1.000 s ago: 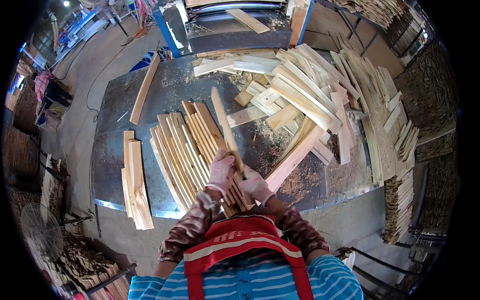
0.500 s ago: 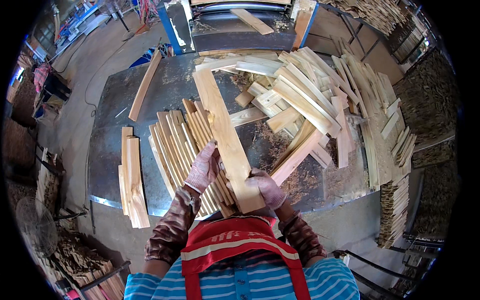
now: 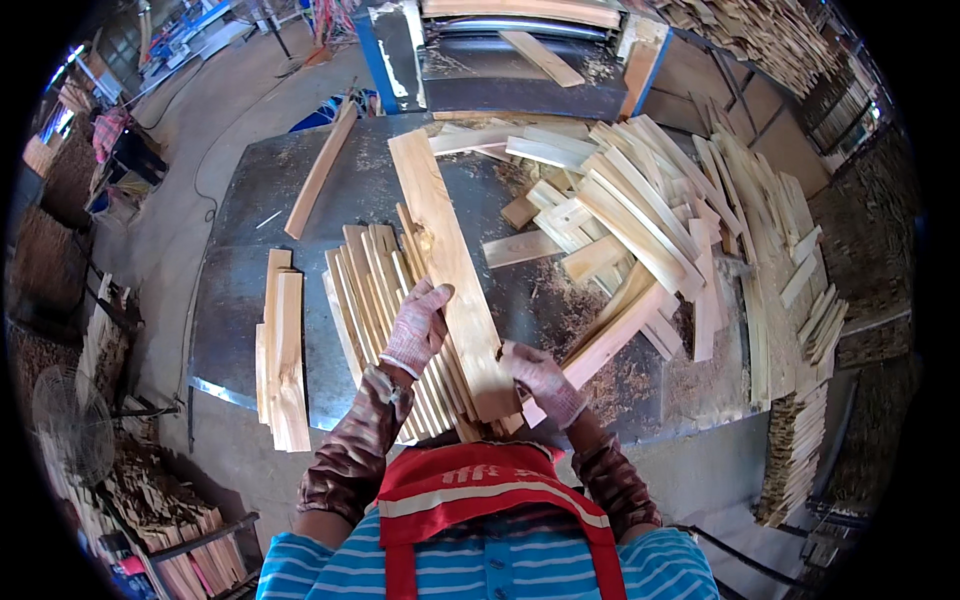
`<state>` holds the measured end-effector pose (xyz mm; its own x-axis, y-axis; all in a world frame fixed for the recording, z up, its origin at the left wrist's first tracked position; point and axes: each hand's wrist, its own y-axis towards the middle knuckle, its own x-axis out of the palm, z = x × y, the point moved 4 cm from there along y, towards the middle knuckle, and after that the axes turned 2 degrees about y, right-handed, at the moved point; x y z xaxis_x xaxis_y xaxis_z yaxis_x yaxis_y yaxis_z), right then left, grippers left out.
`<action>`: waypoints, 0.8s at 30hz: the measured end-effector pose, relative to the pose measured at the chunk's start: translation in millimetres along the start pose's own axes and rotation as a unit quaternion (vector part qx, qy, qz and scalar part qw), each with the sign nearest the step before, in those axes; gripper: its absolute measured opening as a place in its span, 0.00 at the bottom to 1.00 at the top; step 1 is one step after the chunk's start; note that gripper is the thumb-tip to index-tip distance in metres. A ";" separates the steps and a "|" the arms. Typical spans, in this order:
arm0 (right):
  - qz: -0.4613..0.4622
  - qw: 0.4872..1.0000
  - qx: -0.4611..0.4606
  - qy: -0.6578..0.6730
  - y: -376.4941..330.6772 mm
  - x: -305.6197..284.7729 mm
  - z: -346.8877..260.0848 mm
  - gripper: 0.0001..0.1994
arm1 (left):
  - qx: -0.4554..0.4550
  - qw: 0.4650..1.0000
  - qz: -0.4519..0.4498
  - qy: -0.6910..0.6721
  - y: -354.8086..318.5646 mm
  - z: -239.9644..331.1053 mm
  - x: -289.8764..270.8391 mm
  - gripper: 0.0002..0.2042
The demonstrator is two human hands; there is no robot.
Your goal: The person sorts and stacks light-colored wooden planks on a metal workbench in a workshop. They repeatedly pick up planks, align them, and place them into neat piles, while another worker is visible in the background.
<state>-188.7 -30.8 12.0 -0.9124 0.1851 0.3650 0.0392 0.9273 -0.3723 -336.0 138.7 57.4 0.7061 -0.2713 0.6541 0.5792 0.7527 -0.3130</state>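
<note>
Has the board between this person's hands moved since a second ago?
Yes: the board has shifted leftward, its far end nearer the blue post.

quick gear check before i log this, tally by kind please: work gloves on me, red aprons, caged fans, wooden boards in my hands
Work gloves: 2, on left hand and right hand
Red bib apron: 1
Caged fan: 1
Held wooden board: 1
Total: 5
</note>
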 end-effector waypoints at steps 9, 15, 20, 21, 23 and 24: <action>-0.010 0.999 0.034 0.026 -3.1 42.5 -28.9 0.07 | -0.034 0.995 0.083 0.051 -13.9 7.0 -35.8 0.17; 0.059 0.994 0.035 0.081 18.0 31.5 -5.6 0.09 | -0.008 0.997 0.071 0.003 5.6 -1.5 -44.8 0.21; 0.093 0.994 -0.034 0.052 29.9 33.4 -11.2 0.14 | -0.053 0.996 0.011 -0.070 13.8 2.2 -37.6 0.25; 0.110 0.989 -0.101 -0.018 32.7 34.7 -18.3 0.15 | -0.033 0.999 0.016 -0.040 14.4 5.8 -39.8 0.27; 0.138 0.947 -0.197 -0.212 36.3 34.5 -36.2 0.23 | -0.032 0.999 0.010 0.008 15.4 13.3 -28.2 0.29; 0.130 0.908 -0.233 -0.322 37.1 41.2 -52.3 0.25 | -0.031 0.999 0.009 0.031 15.6 16.5 -24.3 0.29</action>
<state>-203.5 28.2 57.8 -0.8906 0.3289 -0.3141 0.3197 0.9440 0.0820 -350.9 167.0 48.0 0.7394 -0.2963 0.6046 0.5891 0.7194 -0.3679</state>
